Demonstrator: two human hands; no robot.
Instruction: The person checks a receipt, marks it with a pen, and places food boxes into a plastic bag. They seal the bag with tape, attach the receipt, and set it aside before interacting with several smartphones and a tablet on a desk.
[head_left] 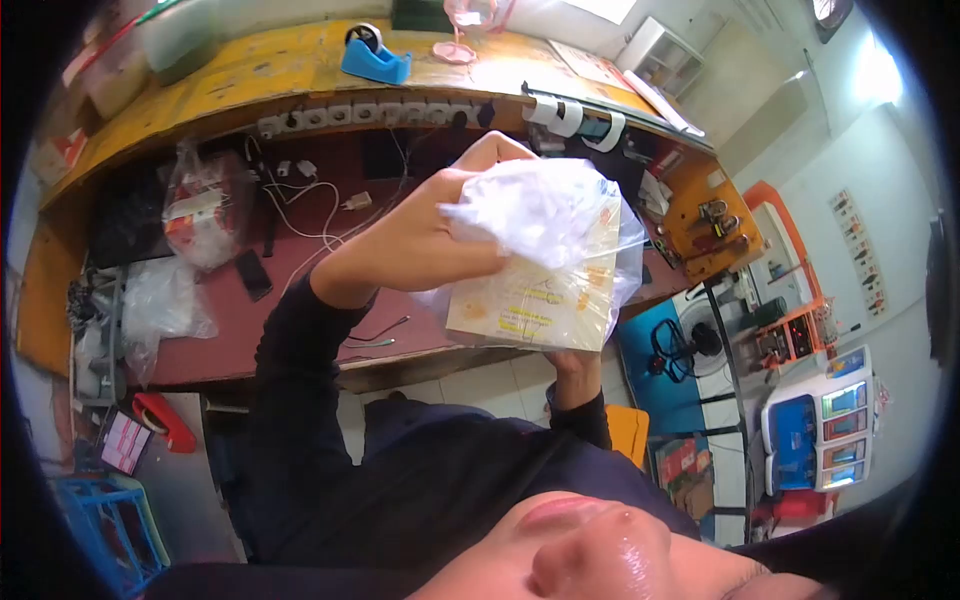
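A pale yellow printed box (pixel 520 305) in a clear plastic bag (pixel 626 262) is held up in front of me, over the front edge of the desk. My left hand (pixel 440 235) reaches in from the left and is closed on the bunched white plastic (pixel 540 210) at the box's upper part. Below the box, my right hand (pixel 577 368) supports its lower edge. Most of that hand's fingers are hidden behind the box.
A blue tape dispenser (pixel 376 62) stands on the yellow shelf (pixel 240 85). Below, the dark red desk (pixel 230 335) bears a phone (pixel 254 275), white cables (pixel 300 215) and plastic bags (pixel 165 305). A red stapler (pixel 165 422) lies at lower left; a fan (pixel 690 345) is right.
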